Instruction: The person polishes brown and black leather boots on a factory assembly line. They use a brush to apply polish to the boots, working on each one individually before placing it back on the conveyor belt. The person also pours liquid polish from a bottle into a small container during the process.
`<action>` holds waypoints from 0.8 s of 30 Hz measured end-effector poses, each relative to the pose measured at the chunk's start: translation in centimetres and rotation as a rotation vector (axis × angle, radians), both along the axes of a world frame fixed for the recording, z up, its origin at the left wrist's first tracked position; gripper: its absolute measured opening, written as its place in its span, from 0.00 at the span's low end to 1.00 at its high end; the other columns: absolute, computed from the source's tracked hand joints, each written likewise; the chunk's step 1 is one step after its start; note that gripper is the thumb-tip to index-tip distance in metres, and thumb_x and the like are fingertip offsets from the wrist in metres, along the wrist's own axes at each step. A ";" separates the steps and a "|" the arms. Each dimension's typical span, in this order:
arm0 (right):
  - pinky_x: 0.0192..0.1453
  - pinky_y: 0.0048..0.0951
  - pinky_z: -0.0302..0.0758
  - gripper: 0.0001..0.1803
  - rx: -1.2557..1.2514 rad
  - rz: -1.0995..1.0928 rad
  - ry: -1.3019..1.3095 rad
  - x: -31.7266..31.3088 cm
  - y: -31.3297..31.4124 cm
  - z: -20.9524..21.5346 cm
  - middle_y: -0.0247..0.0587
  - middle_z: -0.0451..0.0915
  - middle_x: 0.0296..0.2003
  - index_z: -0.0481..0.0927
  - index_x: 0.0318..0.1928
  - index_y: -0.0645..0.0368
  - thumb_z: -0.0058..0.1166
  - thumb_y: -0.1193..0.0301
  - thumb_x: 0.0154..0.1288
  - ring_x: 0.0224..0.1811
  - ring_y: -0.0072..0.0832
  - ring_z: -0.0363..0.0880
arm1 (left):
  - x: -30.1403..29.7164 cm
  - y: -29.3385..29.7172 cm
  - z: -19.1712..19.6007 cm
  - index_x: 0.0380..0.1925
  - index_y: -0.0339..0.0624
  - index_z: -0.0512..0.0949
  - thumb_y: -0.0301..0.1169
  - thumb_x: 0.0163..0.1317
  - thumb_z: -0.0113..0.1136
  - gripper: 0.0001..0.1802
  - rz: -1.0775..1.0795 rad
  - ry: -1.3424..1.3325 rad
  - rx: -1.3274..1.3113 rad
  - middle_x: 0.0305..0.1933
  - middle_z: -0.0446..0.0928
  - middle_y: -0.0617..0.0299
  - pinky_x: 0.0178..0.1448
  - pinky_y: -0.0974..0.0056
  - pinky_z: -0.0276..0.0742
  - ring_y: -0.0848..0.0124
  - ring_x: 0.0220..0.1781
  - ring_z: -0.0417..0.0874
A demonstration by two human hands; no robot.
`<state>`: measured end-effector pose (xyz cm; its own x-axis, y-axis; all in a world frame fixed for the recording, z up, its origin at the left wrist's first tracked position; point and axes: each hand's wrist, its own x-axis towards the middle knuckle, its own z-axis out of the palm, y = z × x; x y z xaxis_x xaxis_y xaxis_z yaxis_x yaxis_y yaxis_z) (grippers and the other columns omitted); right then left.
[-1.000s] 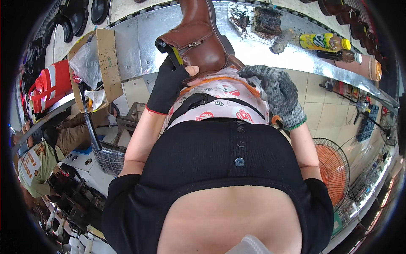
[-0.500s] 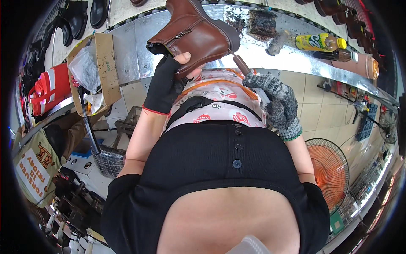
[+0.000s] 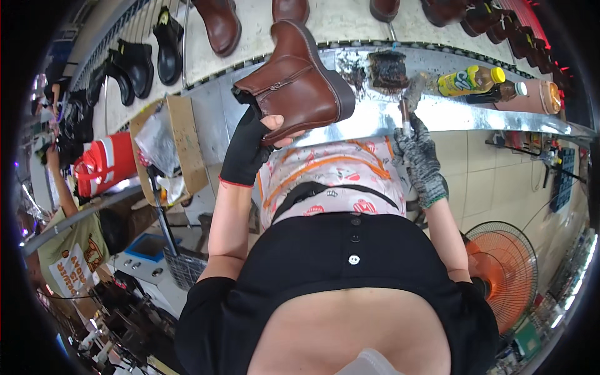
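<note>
Plainly, a boot (image 3: 300, 94) held up

The left hand (image 3: 247, 150) pinches the brown boot above the metal surface (image 3: 375, 120). The right hand (image 3: 422, 156) is curled around a slim tool (image 3: 405, 122), its brown end near a grey clump (image 3: 415, 91).

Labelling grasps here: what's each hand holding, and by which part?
Left hand: brown boot, by the shaft near its opening. Right hand: slim brown-and-pale tool, by its pale lower part; exact finger placement unclear.
</note>
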<state>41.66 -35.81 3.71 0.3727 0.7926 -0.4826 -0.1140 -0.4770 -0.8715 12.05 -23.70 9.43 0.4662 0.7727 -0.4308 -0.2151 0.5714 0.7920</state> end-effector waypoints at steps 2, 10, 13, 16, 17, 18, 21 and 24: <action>0.25 0.21 0.72 0.22 0.105 0.049 -0.049 0.5 0.7 -3.6 0.33 0.75 0.27 0.66 0.57 0.62 0.52 0.75 0.62 0.23 0.16 0.72 | 1.0 2.8 -0.2 0.60 0.35 0.59 0.29 0.54 0.59 0.33 -0.089 -0.049 0.114 0.48 0.75 0.48 0.28 0.72 0.77 0.57 0.38 0.84; 0.25 0.23 0.75 0.23 0.093 -0.173 0.332 -2.5 1.4 -8.0 0.35 0.76 0.30 0.63 0.61 0.58 0.44 0.70 0.66 0.24 0.18 0.75 | 9.9 20.7 -1.7 0.50 0.38 0.71 0.32 0.52 0.64 0.24 -0.177 0.221 0.184 0.45 0.78 0.53 0.39 0.71 0.82 0.58 0.40 0.83; 0.23 0.23 0.74 0.22 0.107 -0.133 0.235 -2.2 1.1 -9.4 0.34 0.76 0.29 0.63 0.61 0.58 0.44 0.69 0.67 0.23 0.18 0.75 | 13.5 26.0 -6.1 0.47 0.39 0.72 0.38 0.51 0.65 0.24 -0.094 0.448 0.559 0.44 0.79 0.52 0.41 0.66 0.81 0.56 0.43 0.83; 0.20 0.21 0.71 0.22 0.105 -0.141 0.287 -2.0 0.9 -8.4 0.33 0.75 0.28 0.63 0.61 0.55 0.44 0.69 0.67 0.21 0.16 0.72 | 16.1 27.0 -7.6 0.45 0.38 0.73 0.47 0.51 0.63 0.28 -0.076 1.012 1.016 0.44 0.79 0.46 0.46 0.59 0.79 0.53 0.46 0.82; 0.20 0.21 0.70 0.23 0.103 -0.145 0.324 -1.9 0.9 -8.1 0.32 0.75 0.28 0.63 0.62 0.55 0.44 0.69 0.67 0.21 0.16 0.71 | 16.8 27.5 -7.7 0.45 0.37 0.73 0.49 0.51 0.62 0.29 -0.089 1.056 1.030 0.43 0.79 0.44 0.47 0.57 0.78 0.52 0.47 0.81; 0.18 0.19 0.69 0.21 0.111 -0.114 0.279 -1.9 1.0 -9.0 0.33 0.77 0.30 0.62 0.63 0.52 0.41 0.70 0.70 0.19 0.15 0.71 | 17.3 27.9 -7.7 0.45 0.36 0.73 0.51 0.50 0.61 0.31 -0.100 1.103 1.043 0.42 0.79 0.43 0.48 0.56 0.77 0.51 0.47 0.81; 0.18 0.19 0.69 0.21 0.064 -0.143 0.287 -1.9 1.1 -8.9 0.33 0.77 0.30 0.63 0.62 0.53 0.41 0.71 0.69 0.18 0.15 0.70 | 18.4 27.4 -9.3 0.49 0.34 0.70 0.55 0.52 0.58 0.36 0.192 0.949 1.072 0.48 0.75 0.40 0.54 0.54 0.72 0.49 0.53 0.77; 0.18 0.19 0.68 0.24 0.044 -0.186 0.304 -2.0 1.4 -8.1 0.31 0.73 0.26 0.64 0.61 0.54 0.47 0.73 0.63 0.18 0.15 0.69 | 17.3 25.4 -7.8 0.58 0.32 0.62 0.57 0.55 0.56 0.43 0.512 0.598 0.958 0.59 0.67 0.38 0.62 0.54 0.66 0.48 0.60 0.70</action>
<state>39.63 -34.39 -4.38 0.3570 0.7470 -0.5608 -0.4529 -0.3867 -0.8033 29.36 1.75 1.61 -0.0577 0.9287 0.3664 0.2962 -0.3345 0.8946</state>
